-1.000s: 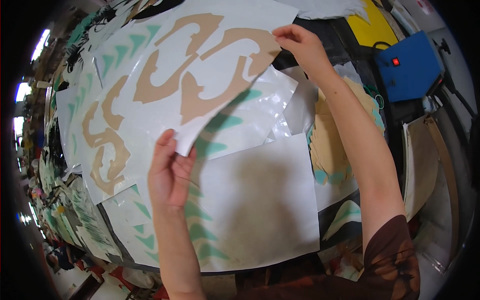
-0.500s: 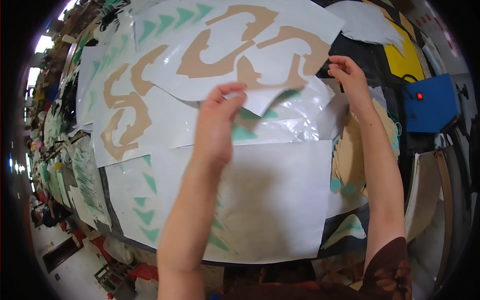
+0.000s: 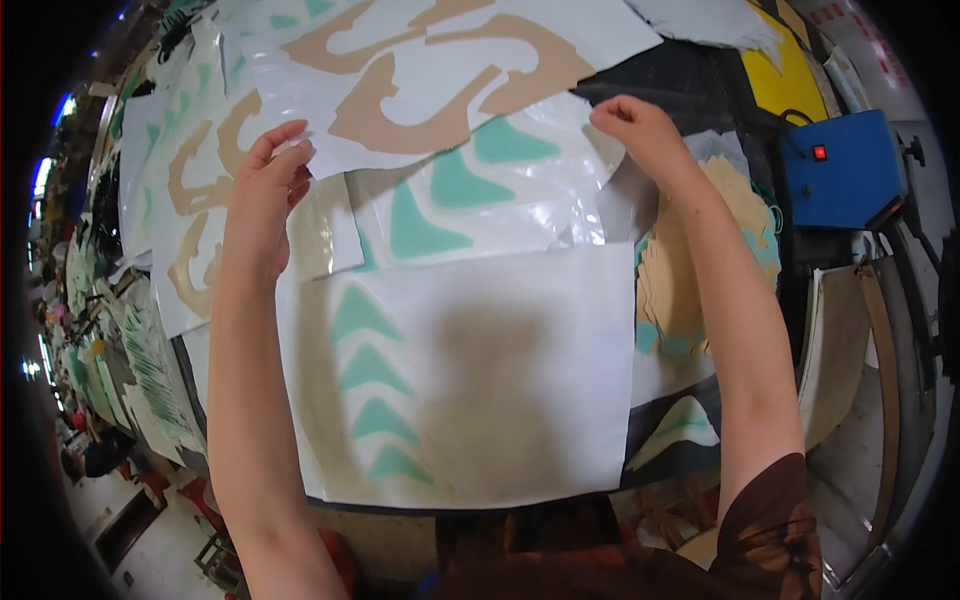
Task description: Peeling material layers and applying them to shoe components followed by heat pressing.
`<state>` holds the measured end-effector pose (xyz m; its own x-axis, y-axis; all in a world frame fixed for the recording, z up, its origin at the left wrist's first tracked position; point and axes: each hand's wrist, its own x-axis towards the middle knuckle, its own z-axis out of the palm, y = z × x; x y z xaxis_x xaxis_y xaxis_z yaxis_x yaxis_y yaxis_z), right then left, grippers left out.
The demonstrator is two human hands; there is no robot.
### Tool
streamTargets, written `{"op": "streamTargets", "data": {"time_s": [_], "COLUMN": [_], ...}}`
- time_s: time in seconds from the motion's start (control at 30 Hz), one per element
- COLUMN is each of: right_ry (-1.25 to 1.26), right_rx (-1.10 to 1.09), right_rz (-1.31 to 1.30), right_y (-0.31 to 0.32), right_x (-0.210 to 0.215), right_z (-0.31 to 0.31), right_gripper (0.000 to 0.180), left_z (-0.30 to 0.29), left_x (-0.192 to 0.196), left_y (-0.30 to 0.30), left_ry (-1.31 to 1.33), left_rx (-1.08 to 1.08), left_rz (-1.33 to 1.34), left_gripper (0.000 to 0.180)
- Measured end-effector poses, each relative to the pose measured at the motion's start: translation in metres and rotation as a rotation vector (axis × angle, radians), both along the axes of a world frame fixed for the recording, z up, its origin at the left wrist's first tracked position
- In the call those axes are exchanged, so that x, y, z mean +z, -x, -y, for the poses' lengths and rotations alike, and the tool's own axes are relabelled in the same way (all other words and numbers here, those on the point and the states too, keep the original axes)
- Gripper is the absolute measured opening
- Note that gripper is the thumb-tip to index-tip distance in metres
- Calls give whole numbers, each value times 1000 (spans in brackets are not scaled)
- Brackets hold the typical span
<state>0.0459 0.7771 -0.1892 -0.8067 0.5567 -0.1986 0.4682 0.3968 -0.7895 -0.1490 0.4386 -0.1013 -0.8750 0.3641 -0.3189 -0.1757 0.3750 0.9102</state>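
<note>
My left hand [image 3: 268, 190] pinches the near left edge of a white sheet [image 3: 320, 150] that carries tan curved shapes [image 3: 400, 125]. This sheet lies tilted across the far part of the work surface. My right hand [image 3: 645, 140] is closed, its fingertips beside the right edge of a glossy clear sheet; whether they grip it is hidden. Green pointed shapes [image 3: 420, 220] show under the glossy sheet [image 3: 560, 205]. Nearer me lies a plain white sheet [image 3: 540, 400], with a column of green shapes [image 3: 370, 370] at its left and a shadow over it.
Right of the sheets is a stack of tan pieces [image 3: 690, 270] with green edges. A blue box [image 3: 850, 170] with a lit red switch stands beyond it, near a yellow panel [image 3: 780, 70]. A white-and-green offcut [image 3: 685, 430] lies at the front right.
My left hand has moved left, and the sheet with tan shapes has shifted away and left, uncovering more green shapes. My right hand has come slightly left, apart from that sheet's right corner.
</note>
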Motion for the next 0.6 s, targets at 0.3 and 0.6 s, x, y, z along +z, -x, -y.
{"op": "streamTargets", "data": {"time_s": [0.3, 0.6], "right_ry": [-629, 593], "right_rx": [106, 247], "right_rz": [9, -128], "right_y": [-3, -33], "right_x": [1, 33], "right_z": [-25, 179], "right_gripper": [33, 33], "left_z": [117, 215], "left_x": [-22, -38], "left_y": [-74, -168], "left_ry": [256, 140], "left_rx": [71, 279], "left_rz": [-110, 327], "left_gripper": [37, 28]}}
